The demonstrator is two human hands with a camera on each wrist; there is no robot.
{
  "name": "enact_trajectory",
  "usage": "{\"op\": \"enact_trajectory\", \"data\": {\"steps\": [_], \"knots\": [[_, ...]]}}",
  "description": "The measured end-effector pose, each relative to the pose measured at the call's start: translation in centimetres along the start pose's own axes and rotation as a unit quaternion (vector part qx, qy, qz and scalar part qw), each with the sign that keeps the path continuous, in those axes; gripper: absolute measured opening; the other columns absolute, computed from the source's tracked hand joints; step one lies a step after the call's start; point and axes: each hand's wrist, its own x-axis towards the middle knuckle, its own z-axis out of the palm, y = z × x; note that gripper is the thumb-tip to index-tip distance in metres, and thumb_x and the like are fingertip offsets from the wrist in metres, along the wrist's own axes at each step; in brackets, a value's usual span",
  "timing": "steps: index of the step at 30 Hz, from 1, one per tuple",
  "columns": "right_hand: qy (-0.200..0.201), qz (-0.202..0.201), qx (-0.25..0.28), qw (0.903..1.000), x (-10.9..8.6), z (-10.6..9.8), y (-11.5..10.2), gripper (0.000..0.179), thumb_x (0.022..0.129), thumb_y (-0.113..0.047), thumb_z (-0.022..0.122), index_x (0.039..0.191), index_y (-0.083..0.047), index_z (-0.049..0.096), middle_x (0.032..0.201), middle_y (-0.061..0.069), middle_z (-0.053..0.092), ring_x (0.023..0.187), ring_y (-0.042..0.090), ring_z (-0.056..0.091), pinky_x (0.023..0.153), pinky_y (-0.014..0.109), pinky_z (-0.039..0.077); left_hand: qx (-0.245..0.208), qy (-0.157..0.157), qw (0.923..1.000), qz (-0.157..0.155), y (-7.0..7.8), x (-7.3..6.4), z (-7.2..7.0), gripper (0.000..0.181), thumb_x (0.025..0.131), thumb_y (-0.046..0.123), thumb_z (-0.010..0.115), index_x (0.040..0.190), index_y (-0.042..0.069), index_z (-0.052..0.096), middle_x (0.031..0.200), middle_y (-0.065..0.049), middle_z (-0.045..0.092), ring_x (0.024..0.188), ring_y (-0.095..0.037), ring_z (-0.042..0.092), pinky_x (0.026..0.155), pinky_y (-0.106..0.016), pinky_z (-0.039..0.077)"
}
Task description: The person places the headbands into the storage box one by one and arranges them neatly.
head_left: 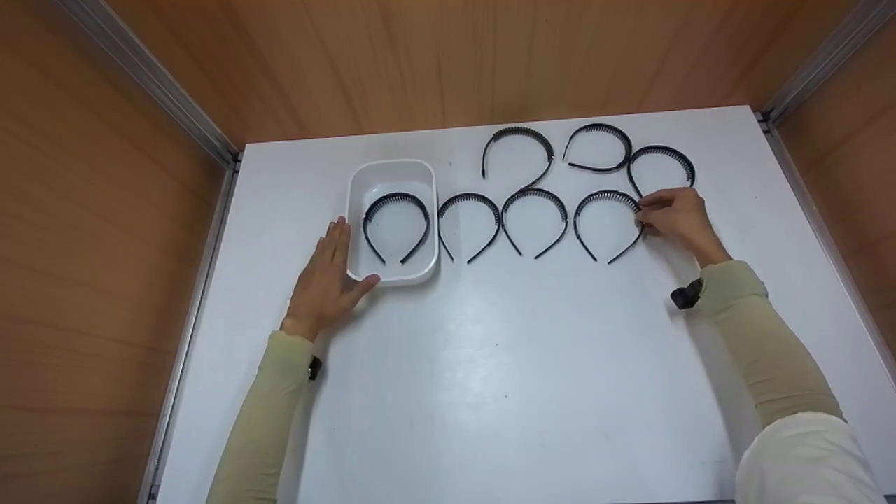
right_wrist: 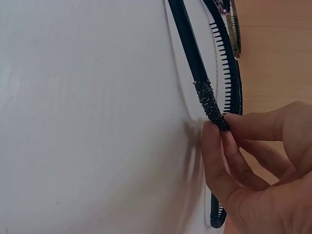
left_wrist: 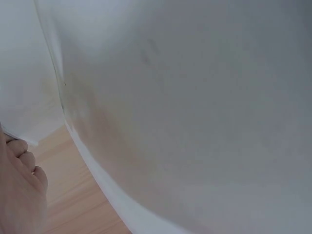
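Observation:
My right hand (head_left: 675, 218) pinches the right side of a black toothed headband (head_left: 607, 194) between thumb and fingers. Up close in the right wrist view, those fingertips grip a section of the band covered in dark glittery stones (right_wrist: 208, 100). At the left, my left hand (head_left: 323, 283) rests against a white plastic tray (head_left: 392, 281), fingers straight along its left wall and thumb at the near left corner. Inside the tray lies one black headband (head_left: 396, 197). In the left wrist view, pale surfaces fill most of the picture, and part of the hand (left_wrist: 22, 190) shows at lower left.
Two headbands, one (head_left: 469, 197) beside the tray and another (head_left: 535, 192), lie in line with the pinched one. Behind them are three more: one (head_left: 519, 131), one (head_left: 599, 127) and one (head_left: 661, 149). Wooden panels (head_left: 448, 63) border the white table (head_left: 476, 392).

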Motion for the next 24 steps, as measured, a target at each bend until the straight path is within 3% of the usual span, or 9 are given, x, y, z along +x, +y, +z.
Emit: {"op": "enact_trajectory", "data": {"steps": [7, 13, 24], "knots": [[0.007, -0.022, 0.019, 0.9995, -0.6, -0.8, -0.5, 0.037, 0.098, -0.009, 0.075, 0.131, 0.008, 0.070, 0.094, -0.007, 0.073, 0.078, 0.001, 0.075, 0.078, 0.024, 0.067, 0.003, -0.003, 1.0000, -0.006, 0.0, 0.1, 0.0, 0.108, 0.100, 0.066, 0.061, 0.172, 0.004, 0.010, 0.181, -0.010, 0.009, 0.168, -0.027, 0.009, 0.138, -0.042, 0.012], [-0.001, -0.013, 0.051, 0.9986, -0.6, -1.2, -1.5, 0.040, 0.099, -0.008, 0.074, 0.135, 0.009, 0.066, 0.093, -0.011, 0.072, 0.083, 0.000, 0.073, 0.084, 0.025, 0.066, 0.007, -0.003, 0.9999, -0.009, -0.1, 0.0, 0.1, 0.109, 0.100, 0.070, 0.059, 0.172, 0.004, 0.010, 0.181, -0.011, 0.010, 0.168, -0.028, 0.010, 0.138, -0.042, 0.012], [-0.025, -0.018, 0.113, 0.9931, -0.8, 0.1, -3.0, 0.040, 0.100, -0.003, 0.073, 0.136, 0.011, 0.064, 0.098, -0.009, 0.073, 0.088, 0.003, 0.074, 0.085, 0.025, 0.066, 0.016, -0.004, 0.9999, -0.003, -0.1, 0.1, 0.1, 0.110, 0.099, 0.074, 0.056, 0.172, 0.005, 0.011, 0.181, -0.010, 0.010, 0.168, -0.029, 0.009, 0.138, -0.042, 0.012]]}}
